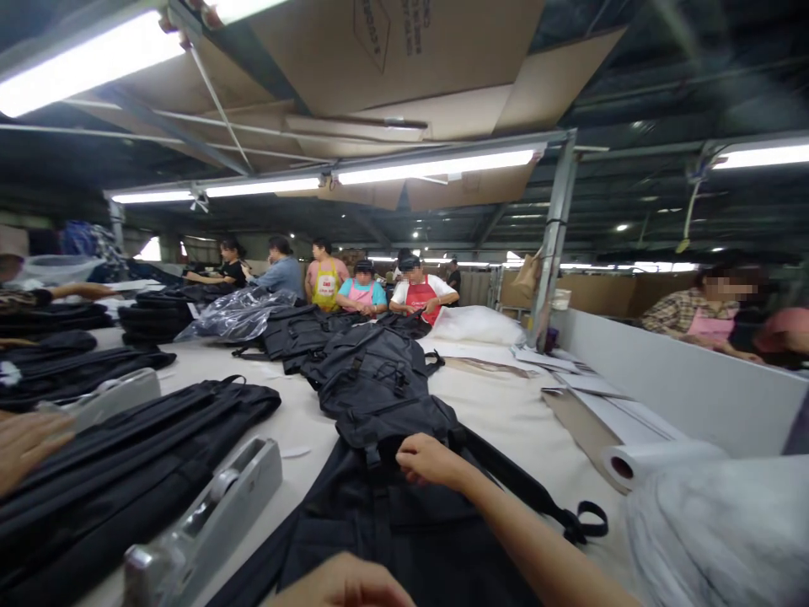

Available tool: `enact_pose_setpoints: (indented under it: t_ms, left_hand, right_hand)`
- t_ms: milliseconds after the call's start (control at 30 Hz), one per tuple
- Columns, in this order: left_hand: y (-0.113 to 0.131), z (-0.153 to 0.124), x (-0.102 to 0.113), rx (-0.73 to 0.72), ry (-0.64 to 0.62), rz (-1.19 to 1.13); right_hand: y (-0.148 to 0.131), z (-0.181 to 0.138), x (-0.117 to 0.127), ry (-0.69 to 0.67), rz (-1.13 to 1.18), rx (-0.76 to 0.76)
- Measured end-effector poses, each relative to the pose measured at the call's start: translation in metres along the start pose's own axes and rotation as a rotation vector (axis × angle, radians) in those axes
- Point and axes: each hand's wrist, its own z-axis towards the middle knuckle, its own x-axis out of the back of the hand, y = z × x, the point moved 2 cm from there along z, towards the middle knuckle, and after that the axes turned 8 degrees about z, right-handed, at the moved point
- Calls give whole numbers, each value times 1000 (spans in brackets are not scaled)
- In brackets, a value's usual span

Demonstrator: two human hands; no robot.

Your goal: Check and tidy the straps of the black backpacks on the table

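A black backpack (436, 539) lies on the white table in front of me, with its top toward the far side. My right hand (430, 459) is closed at the edge of its top flap, fingers curled in on the black fabric beside a buckle strap (372, 455). Low in the view, my left hand (345, 583) is over the near part of the same backpack; its fingers are cut off by the frame edge. A loose shoulder strap (537, 485) stretches out to the right. Beyond the flap lie more black backpacks (372, 362), overlapping in a row.
Left of me are stacked black bags (152, 447) and a grey metal device (208, 523). Another person's hand (29, 447) reaches in there. On the right are a white roll (657, 459), clear plastic (726, 531) and a low partition (683, 371). Several co-workers stand farther off.
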Motion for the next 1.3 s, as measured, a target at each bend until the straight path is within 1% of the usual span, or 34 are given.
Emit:
enact_pose_setpoints:
  t_ms: [67, 133, 200, 267, 333, 367, 433, 500, 567, 667, 733, 767, 833, 933, 1000, 1100, 1200, 1233, 1300]
  left_hand:
    - [3, 6, 15, -9, 125, -125]
    - [-4, 26, 25, 62, 236, -181]
    - [-14, 56, 28, 156, 300, -180]
    - [-17, 91, 29, 178, 320, -189]
    - [-14, 129, 29, 166, 344, -251]
    - [-12, 147, 29, 176, 371, -297]
    - [-11, 180, 27, 226, 426, -397]
    - [-15, 207, 21, 287, 443, -493]
    - [-21, 225, 12, 300, 425, -587]
    - [-25, 237, 0, 205, 382, -715]
    - [-24, 239, -2, 115, 353, -789]
    - [-24, 239, -2, 74, 341, -823]
    - [-24, 239, 2, 4, 339, -882]
    - [-28, 240, 7, -76, 347, -938]
    - [-30, 240, 5, -119, 302, -943]
    - [-31, 239, -4, -188, 213, -923]
    - [-31, 237, -13, -222, 183, -925]
    - [-31, 237, -15, -222, 183, -931]
    - [-31, 236, -15, -212, 187, -946]
  right_hand:
    - [0, -26, 33, 88, -109, 35]
    - [4, -54, 69, 191, -187, 21]
    - [15, -79, 98, 279, -243, -26]
    - [29, -97, 113, 333, -285, -64]
    - [42, -106, 112, 361, -322, -52]
    - [46, -107, 108, 371, -358, -15]
    - [50, -103, 95, 395, -464, 91]
    - [52, -93, 81, 426, -591, 163]
    - [55, -82, 69, 457, -710, 123]
    - [65, -66, 57, 491, -882, 14]
    - [70, -61, 54, 515, -933, 12]
    - [72, -60, 54, 530, -919, 17]
    - [74, -61, 57, 560, -814, 14]
    - [74, -67, 65, 588, -575, 19]
    - [73, -71, 68, 602, -459, 36]
    - [72, -75, 69, 625, -398, 21]
    - [70, -70, 69, 624, -433, -30]
    - [69, -66, 69, 605, -404, -60]
    - [70, -58, 69, 542, -257, -143]
